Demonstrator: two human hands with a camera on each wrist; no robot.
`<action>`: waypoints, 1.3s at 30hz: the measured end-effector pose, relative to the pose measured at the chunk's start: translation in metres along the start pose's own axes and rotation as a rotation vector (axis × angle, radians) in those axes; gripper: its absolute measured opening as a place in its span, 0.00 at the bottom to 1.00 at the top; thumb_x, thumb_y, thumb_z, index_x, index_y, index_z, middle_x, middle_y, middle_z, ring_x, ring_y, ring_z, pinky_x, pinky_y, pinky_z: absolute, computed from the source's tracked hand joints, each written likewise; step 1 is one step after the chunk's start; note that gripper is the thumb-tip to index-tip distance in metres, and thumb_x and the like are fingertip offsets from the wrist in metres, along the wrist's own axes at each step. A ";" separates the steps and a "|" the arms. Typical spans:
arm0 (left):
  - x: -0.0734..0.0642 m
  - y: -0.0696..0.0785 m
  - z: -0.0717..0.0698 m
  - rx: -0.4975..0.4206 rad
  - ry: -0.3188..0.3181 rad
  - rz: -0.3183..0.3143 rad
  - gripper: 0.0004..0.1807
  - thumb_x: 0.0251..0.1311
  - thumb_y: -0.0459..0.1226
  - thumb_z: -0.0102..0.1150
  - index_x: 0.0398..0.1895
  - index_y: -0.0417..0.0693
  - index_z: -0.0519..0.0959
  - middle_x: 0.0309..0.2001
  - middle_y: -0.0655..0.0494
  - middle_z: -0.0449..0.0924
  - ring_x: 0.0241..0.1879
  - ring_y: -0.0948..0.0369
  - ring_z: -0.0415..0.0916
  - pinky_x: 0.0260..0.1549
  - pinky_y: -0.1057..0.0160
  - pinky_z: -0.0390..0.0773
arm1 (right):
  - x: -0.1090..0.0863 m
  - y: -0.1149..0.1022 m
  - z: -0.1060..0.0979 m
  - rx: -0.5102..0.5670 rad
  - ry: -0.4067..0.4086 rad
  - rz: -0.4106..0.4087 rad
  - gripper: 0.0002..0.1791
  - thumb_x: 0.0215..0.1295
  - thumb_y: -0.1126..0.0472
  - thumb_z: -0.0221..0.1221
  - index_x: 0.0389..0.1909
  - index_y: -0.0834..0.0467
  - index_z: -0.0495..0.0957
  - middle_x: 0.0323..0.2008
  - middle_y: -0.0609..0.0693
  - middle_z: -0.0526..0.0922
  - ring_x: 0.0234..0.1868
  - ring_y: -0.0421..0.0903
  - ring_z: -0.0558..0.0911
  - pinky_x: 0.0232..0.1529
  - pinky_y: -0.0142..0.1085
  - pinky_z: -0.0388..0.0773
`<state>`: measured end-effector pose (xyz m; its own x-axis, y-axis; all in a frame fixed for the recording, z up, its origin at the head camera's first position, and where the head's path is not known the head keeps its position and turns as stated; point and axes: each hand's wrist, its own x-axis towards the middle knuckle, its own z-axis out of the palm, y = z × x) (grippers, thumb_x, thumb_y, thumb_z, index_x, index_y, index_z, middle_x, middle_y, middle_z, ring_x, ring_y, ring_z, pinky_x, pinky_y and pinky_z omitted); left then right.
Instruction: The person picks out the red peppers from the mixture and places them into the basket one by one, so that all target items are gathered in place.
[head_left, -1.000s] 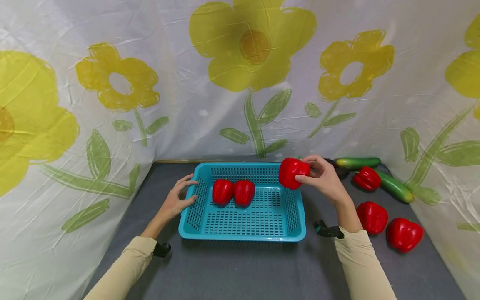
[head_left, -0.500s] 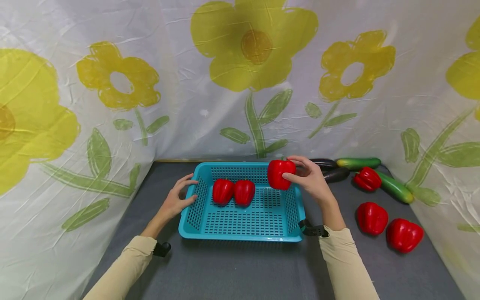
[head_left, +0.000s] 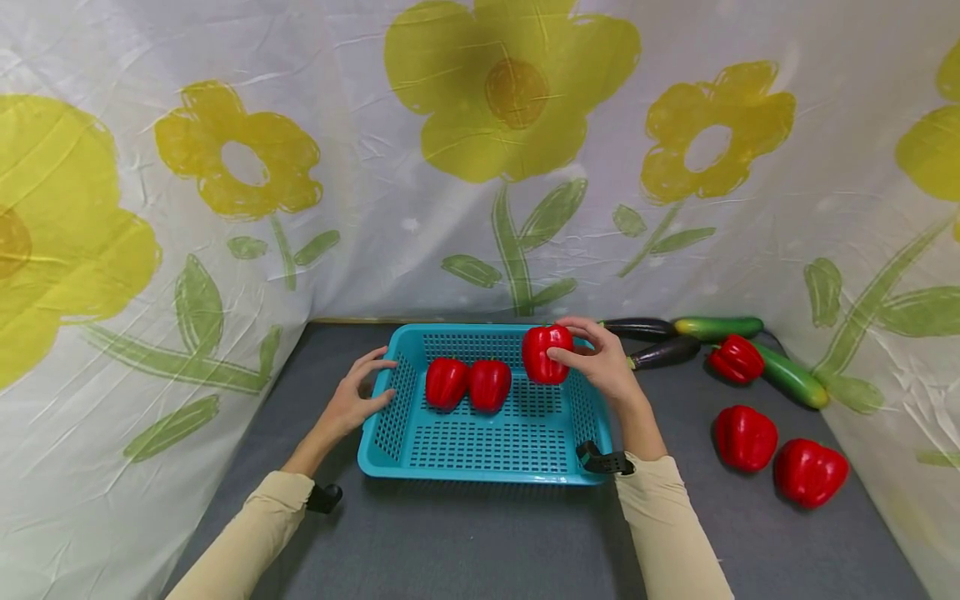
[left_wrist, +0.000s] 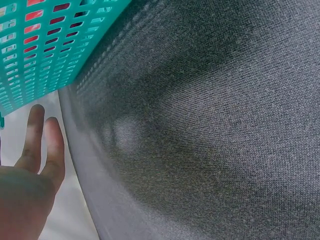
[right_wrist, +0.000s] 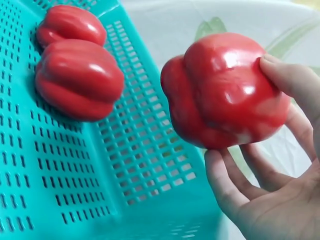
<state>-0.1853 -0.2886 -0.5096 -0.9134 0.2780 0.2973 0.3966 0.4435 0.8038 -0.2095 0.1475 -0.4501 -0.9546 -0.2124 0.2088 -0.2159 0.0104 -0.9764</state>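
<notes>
My right hand holds a red bell pepper between thumb and fingers, over the right back part of a blue plastic basket. In the right wrist view, the lobed underside of that pepper faces the camera, with fingertips at its side and below. Two more red bell peppers, one on the left and one on the right, sit side by side inside the basket. At the basket's left rim rests my left hand, fingers spread; the left wrist view has two fingers extended beside the perforated wall.
Right of the basket lie two eggplants, a green zucchini and another zucchini. A red pepper lies between them, with two more peppers nearer on the grey tabletop. A flowered curtain hangs behind.
My right hand has carried the held pepper leftward and slightly lower, from the basket's right edge to above its inside. The eggplants have come into fuller view. My left hand has stayed put.
</notes>
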 end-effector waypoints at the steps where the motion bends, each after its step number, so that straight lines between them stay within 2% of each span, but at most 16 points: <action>1: 0.000 0.000 0.000 0.000 0.001 0.002 0.23 0.65 0.26 0.63 0.63 0.35 0.74 0.75 0.36 0.54 0.68 0.39 0.60 0.57 0.31 0.67 | 0.000 0.001 0.001 -0.007 0.004 0.003 0.27 0.65 0.68 0.68 0.64 0.65 0.74 0.60 0.60 0.76 0.59 0.59 0.73 0.47 0.44 0.81; 8: -0.001 0.002 0.000 -0.007 0.001 0.007 0.23 0.65 0.25 0.63 0.63 0.35 0.74 0.75 0.36 0.54 0.69 0.38 0.59 0.57 0.31 0.66 | 0.002 0.008 0.011 0.013 0.013 0.069 0.28 0.64 0.64 0.69 0.65 0.63 0.75 0.62 0.60 0.75 0.60 0.62 0.74 0.50 0.53 0.80; 14: -0.001 0.002 0.001 -0.012 -0.003 0.001 0.23 0.65 0.26 0.63 0.63 0.35 0.74 0.75 0.33 0.53 0.68 0.38 0.59 0.58 0.31 0.66 | 0.002 0.011 0.018 0.030 0.043 0.143 0.29 0.63 0.64 0.70 0.64 0.61 0.74 0.65 0.60 0.71 0.63 0.62 0.70 0.47 0.51 0.82; 21: -0.001 0.001 0.001 -0.014 -0.001 0.005 0.23 0.65 0.25 0.63 0.63 0.36 0.74 0.75 0.36 0.54 0.67 0.38 0.61 0.57 0.32 0.67 | 0.005 0.016 0.025 0.077 0.072 0.207 0.29 0.62 0.65 0.71 0.64 0.63 0.74 0.64 0.61 0.70 0.63 0.63 0.69 0.51 0.58 0.78; 29: -0.001 0.001 0.001 -0.009 -0.002 0.007 0.23 0.65 0.26 0.63 0.63 0.35 0.74 0.75 0.35 0.54 0.68 0.39 0.60 0.58 0.31 0.66 | 0.008 0.019 0.027 0.059 0.066 0.235 0.29 0.62 0.64 0.71 0.64 0.64 0.74 0.65 0.62 0.69 0.65 0.62 0.67 0.51 0.57 0.78; 39: 0.000 0.001 0.000 -0.018 -0.001 0.003 0.23 0.65 0.25 0.63 0.63 0.35 0.74 0.76 0.39 0.54 0.68 0.39 0.60 0.57 0.32 0.67 | 0.014 0.019 0.036 0.045 0.092 0.327 0.31 0.63 0.64 0.70 0.66 0.62 0.73 0.64 0.61 0.70 0.64 0.59 0.68 0.53 0.56 0.78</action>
<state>-0.1844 -0.2879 -0.5088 -0.9120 0.2804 0.2994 0.3978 0.4269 0.8121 -0.2193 0.1097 -0.4684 -0.9868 -0.1155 -0.1135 0.1120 0.0200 -0.9935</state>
